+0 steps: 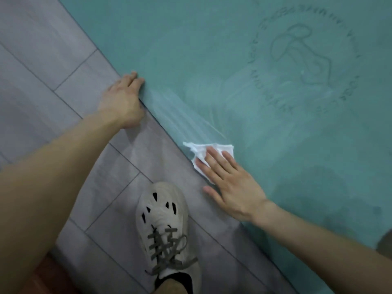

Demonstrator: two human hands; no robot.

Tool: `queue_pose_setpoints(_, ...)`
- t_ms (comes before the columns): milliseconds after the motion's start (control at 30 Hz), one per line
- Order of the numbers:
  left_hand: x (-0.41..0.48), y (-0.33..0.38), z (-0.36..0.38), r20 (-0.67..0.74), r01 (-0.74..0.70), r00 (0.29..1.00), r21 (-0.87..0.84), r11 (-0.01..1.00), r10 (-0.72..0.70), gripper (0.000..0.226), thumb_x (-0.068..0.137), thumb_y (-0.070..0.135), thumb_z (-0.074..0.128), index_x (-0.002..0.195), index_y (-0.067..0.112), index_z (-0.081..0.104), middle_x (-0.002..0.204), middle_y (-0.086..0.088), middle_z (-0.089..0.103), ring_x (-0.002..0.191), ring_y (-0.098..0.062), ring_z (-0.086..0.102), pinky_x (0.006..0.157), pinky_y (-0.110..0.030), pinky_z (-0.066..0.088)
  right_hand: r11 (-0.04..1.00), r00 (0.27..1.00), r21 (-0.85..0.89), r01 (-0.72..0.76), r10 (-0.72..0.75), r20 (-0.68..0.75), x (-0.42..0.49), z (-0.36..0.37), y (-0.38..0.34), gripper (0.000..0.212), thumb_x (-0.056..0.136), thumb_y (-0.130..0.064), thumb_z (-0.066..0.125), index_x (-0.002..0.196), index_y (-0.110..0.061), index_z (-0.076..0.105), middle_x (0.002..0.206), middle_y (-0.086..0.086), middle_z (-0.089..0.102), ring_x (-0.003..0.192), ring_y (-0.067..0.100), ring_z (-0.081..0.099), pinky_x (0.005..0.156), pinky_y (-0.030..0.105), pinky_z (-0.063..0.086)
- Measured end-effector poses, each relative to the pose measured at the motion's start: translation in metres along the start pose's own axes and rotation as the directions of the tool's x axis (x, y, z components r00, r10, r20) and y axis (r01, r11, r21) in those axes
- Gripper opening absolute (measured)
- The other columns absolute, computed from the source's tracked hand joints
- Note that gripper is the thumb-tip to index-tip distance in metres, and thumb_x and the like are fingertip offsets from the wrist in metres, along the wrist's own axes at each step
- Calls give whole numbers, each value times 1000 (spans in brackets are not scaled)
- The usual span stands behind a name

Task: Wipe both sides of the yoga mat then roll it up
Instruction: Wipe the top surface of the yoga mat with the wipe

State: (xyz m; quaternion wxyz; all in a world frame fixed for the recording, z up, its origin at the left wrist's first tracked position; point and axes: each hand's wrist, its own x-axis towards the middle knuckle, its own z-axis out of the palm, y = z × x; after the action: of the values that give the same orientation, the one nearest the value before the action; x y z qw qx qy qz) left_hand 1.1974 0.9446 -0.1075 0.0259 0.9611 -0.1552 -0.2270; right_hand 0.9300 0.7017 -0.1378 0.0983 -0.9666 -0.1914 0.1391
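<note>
The mat (233, 60) lies flat on the grey floor (53, 60), and its long edge runs just past a white shoe (165, 219). It looks thin, soft and bendy, and likely light, so it should roll up with ease. The wet streaks may make it a bit slippy. The right hand (231, 187) lies flat, fingers straight, and presses a white wipe (212, 148) onto the mat near that edge. The left hand (123, 98) rests on the floor, fingers touching the edge, gripping nothing. That edge looks like a good place to lift it.
</note>
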Motion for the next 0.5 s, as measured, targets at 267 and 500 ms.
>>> queue_pose_setpoints(267, 6, 2, 3, 10, -25, 1000, 191, 981, 24, 74, 97, 21, 56, 164, 10, 24, 172, -17, 18, 157, -37, 23, 128, -49, 21, 986, 978, 33, -165, 168, -123, 188, -31, 14, 68, 108, -53, 28, 168, -21, 22, 175, 5, 18, 163, 23, 7, 131, 47, 4)
queue_pose_setpoints(500, -20, 53, 22, -299, -134, 943, 63, 989, 147, 51, 92, 19, 46, 140, 13, 59, 155, -18, 48, 139, -41, 47, 118, -50, 34, 965, 943, 114, -237, 257, -209, 136, -9, 25, 66, 110, -50, 26, 168, -19, 20, 176, 5, 16, 163, 23, 4, 131, 47, 7)
